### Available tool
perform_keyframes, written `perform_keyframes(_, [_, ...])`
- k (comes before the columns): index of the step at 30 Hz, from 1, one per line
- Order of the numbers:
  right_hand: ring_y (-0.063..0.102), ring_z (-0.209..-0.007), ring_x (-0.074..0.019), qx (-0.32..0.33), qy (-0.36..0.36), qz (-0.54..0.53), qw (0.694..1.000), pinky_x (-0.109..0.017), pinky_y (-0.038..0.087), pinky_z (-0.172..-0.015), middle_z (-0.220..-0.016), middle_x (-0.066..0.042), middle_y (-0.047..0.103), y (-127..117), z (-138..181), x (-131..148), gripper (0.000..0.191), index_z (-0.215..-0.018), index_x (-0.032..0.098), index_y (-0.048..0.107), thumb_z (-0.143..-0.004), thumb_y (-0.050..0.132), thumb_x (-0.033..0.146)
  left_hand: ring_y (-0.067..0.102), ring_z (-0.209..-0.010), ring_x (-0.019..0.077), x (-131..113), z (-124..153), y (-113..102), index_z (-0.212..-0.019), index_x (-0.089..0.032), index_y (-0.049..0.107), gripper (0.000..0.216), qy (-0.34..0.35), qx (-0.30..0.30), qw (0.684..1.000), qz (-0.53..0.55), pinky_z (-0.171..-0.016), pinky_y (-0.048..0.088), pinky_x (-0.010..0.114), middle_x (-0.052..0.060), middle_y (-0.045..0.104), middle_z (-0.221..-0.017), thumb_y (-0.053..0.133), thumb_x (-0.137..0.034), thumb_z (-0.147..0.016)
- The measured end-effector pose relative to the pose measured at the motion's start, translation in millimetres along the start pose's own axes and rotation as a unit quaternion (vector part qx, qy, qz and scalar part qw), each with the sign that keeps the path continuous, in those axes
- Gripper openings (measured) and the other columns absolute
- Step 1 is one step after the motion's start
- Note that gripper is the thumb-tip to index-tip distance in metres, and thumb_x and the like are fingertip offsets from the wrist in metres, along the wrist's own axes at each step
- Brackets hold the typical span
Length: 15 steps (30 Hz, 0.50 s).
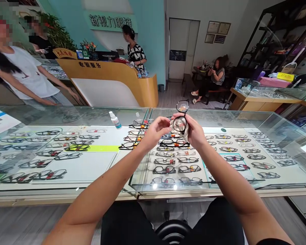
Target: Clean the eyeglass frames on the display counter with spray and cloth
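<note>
While the right hand (196,132) grips the black-rimmed glasses (184,113) above the worktop (79,198), toward its far edge, the left hand (159,131) pinches the cloth (184,136) behind the lower lens (179,124); work seems unfinished, the upper lens (183,106) uncovered.

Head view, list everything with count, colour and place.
Cases: several, clear, front and right.
Frames: many, mostly dark, in cases.
Glasses: 1, black, centre, held up.
Cloth: 1, pale, against glasses.
Bottle: 1, white and blue, on case, left.
Counter: 1, brown and white, beyond cases.
Sign: 1, pale green, above counter.
Plant: 1, green, upper left.
Flowers: one bunch, orange, by counter.
Door: 1, pale, back.
Framed sheets: 4, mostly pale, right of door.
Shelves: 1 unit, dark, upper right.
People: 4, white, black, patterned and grey tops, beyond cases.
Legs: 2, black trousers, bottom.
Left hand: 1, bare, at cloth.
Right hand: 1, bare, on glasses.
</note>
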State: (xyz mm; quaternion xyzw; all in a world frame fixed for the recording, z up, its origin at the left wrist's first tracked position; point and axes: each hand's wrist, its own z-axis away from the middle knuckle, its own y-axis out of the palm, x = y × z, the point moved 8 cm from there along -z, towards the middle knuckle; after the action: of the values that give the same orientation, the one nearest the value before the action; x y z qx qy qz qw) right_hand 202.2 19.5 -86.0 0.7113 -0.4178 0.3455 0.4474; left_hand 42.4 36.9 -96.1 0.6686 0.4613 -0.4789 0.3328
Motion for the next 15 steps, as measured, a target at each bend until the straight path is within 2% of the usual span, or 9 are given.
perform_keyframes(2, [0.076, -0.127, -0.0316, -0.005, 0.008, 0.002, 1.000, -0.045, 0.065, -0.106, -0.125, -0.009, 0.084, -1, 0, -2, 0.040, -0.106, 0.025, 0.080, -0.096, 0.072, 0.064, 0.073, -0.105, 0.0229, 12, 6, 9, -0.112, -0.023, 0.069, 0.050, -0.049, 0.010, 0.998, 0.037, -0.097, 0.058, 0.039, 0.005, 0.077, -0.110, 0.096, -0.046, -0.078])
perform_keyframes(5, [0.076, -0.125, -0.0311, -0.002, 0.017, 0.000, 1.000, -0.045, 0.065, -0.104, -0.129, -0.009, 0.084, 0, 0, -5, 0.043, -0.112, 0.026, 0.079, -0.098, 0.071, 0.066, 0.075, -0.111, 0.0263, 25, 11, 17, -0.115, -0.023, 0.073, 0.053, -0.107, 0.025, 0.992, 0.055, -0.099, 0.057, 0.042, 0.007, 0.079, -0.116, 0.097, -0.054, -0.081])
perform_keyframes(10, [0.076, -0.116, -0.0272, 0.007, 0.010, -0.008, 1.000, -0.041, 0.063, -0.104, -0.135, -0.006, 0.082, 8, 4, -8, 0.043, -0.121, 0.028, 0.082, -0.100, 0.073, 0.065, 0.073, -0.120, 0.0302, 38, 13, 23, -0.122, -0.022, 0.080, 0.065, -0.131, 0.023, 0.988, 0.080, -0.102, 0.056, 0.043, 0.011, 0.083, -0.129, 0.103, -0.061, -0.074])
perform_keyframes(15, [0.075, -0.121, -0.0296, 0.018, 0.027, 0.008, 0.999, -0.044, 0.063, -0.106, -0.139, -0.007, 0.081, 15, 9, -9, 0.048, -0.123, 0.029, 0.081, -0.100, 0.073, 0.070, 0.075, -0.107, 0.0263, 36, 11, 25, -0.110, -0.020, 0.083, 0.062, -0.119, 0.008, 0.984, 0.132, -0.099, 0.057, 0.040, 0.008, 0.085, -0.112, 0.106, -0.062, -0.071])
